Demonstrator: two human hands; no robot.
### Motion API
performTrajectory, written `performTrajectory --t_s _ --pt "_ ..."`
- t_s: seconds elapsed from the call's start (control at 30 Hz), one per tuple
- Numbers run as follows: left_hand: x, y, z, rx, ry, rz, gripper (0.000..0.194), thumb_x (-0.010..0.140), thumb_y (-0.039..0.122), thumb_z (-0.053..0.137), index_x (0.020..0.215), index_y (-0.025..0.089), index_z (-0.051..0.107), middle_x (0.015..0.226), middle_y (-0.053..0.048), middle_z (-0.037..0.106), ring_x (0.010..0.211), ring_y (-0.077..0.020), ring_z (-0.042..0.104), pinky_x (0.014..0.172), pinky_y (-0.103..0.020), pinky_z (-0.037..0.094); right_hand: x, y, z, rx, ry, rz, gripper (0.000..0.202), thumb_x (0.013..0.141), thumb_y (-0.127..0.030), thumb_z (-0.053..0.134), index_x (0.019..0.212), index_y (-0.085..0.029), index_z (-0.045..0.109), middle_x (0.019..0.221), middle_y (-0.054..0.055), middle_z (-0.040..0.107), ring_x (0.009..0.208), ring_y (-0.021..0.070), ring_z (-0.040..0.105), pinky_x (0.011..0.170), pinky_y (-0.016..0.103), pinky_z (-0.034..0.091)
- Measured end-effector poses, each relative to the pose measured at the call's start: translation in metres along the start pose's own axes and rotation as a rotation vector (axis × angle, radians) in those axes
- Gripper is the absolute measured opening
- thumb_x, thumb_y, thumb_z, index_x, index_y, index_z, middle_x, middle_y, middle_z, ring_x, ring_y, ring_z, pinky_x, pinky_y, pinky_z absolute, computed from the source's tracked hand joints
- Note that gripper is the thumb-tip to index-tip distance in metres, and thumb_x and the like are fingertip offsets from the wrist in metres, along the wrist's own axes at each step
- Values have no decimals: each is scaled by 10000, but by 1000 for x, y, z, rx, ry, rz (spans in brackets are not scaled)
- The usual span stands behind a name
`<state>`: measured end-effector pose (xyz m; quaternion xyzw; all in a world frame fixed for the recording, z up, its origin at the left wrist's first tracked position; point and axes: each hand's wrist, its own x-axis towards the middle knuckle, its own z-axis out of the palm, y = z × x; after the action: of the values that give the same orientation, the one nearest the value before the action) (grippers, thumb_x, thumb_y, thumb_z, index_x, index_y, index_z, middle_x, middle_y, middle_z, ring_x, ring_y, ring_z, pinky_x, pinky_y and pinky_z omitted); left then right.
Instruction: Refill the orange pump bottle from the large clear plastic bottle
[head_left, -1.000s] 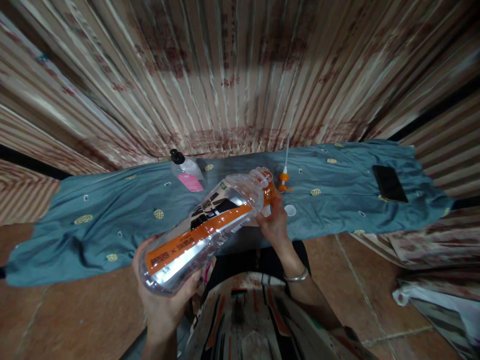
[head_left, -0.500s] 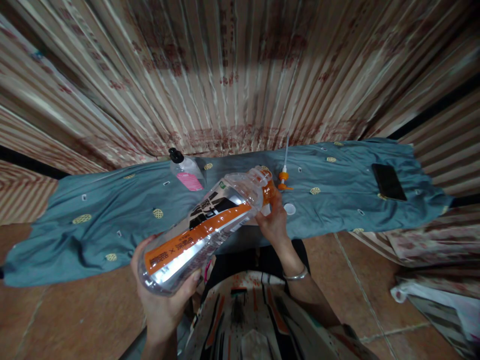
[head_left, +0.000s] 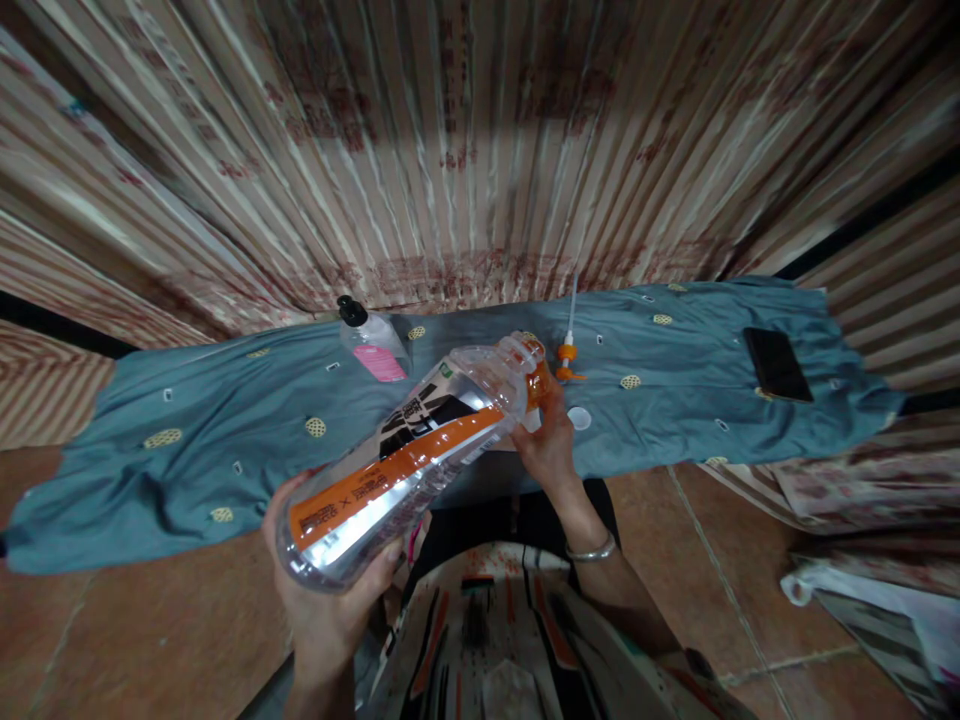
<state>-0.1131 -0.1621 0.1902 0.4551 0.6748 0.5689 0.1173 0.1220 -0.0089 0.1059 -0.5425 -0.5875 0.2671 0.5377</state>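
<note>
My left hand [head_left: 322, 600] is wrapped around the base of a large clear drink bottle [head_left: 405, 450] with an orange and silver label. The bottle is tilted, its mouth end lower and pointing right and away from me. At that mouth, my right hand [head_left: 551, 435] grips a small orange see-through bottle [head_left: 537, 382], largely hidden behind the drink bottle's neck and my fingers. Whether liquid passes between the two I cannot tell. Just beyond my right hand lies an orange pump head [head_left: 568, 354] with a long white tube, and near it a round white cap [head_left: 579, 418].
A teal patterned cloth [head_left: 262, 400] covers the narrow table. On it are a clear pump bottle [head_left: 379, 350] with black top and pink label at left, and a black phone [head_left: 778, 364] at far right. A striped curtain [head_left: 465, 180] hangs close behind the table.
</note>
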Motion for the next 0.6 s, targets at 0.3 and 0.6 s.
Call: performTrajectory --t_s 0.3,0.6 --pt "2 4 1 59 11 1 957 633 643 980 1404 226 597 1187 -85 765 983 -270 792 859 -405 667 2 -7 -1 25 -13 35 859 886 -609 837 1579 -201 537 1425 199 762 1387 393 729 1168 610 607" --pt "3 6 1 35 19 -44 998 554 622 1008 1371 225 593 1163 -87 772 969 -278 791 847 -404 662 1 -4 0 6 -1 42 846 876 -621 832 1551 -204 540 1397 199 772 1362 401 742 1150 634 613"
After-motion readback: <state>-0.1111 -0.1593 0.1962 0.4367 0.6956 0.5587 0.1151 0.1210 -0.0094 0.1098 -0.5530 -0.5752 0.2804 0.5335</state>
